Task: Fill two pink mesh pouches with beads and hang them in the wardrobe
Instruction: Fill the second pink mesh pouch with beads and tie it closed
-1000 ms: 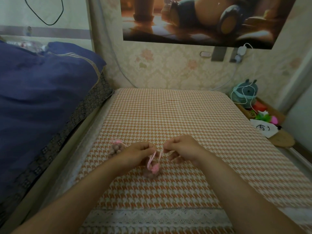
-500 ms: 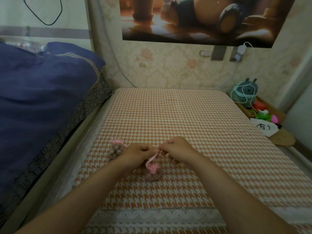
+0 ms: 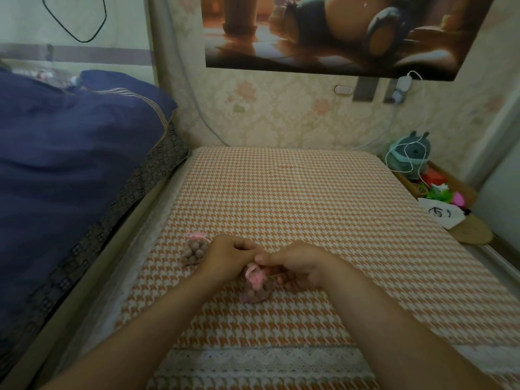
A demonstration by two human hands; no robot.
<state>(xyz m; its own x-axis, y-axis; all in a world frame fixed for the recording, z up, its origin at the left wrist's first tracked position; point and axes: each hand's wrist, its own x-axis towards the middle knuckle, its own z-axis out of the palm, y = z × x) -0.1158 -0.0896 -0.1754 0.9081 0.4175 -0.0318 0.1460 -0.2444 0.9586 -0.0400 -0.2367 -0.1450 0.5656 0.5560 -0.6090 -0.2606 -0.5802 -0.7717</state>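
Left hand: we curl the fingers of our left hand (image 3: 228,256) inward and pinch the pink string (image 3: 253,273). Its fingertips meet those of the other hand.
Right hand: our right hand (image 3: 299,263) pinches the same string between thumb and forefinger. The other fingers are curled underneath, close to the cloth.
String: it loops up in a short bunch from the neck of the near pouch to where our fingertips meet. We cannot tell the exact grip point, because the fingers cover it.
Near pouch: the near pouch (image 3: 254,291) lies on the cloth just below and between our hands, bulging with brown beads, its neck gathered.
Far pouch: the far pouch (image 3: 194,250) lies on the cloth just left of our left hand, full of round brown beads. A pink tie sits at its top end, and neither hand touches it.
Cloth: an orange and white checked cloth (image 3: 281,198) covers the surface under both pouches.
Lace trim: a white lace band (image 3: 267,358) runs across the cloth's near edge, under our forearms.
Bedding: a dark blue quilt (image 3: 70,153) is heaped on the left, well apart from the pouches.
Wall: a poster (image 3: 337,32) hangs above the far edge, with a white charger (image 3: 403,83) plugged in below it.
Right side: a teal plush toy (image 3: 412,153) wrapped in white cable stands beside the cloth's far right corner.
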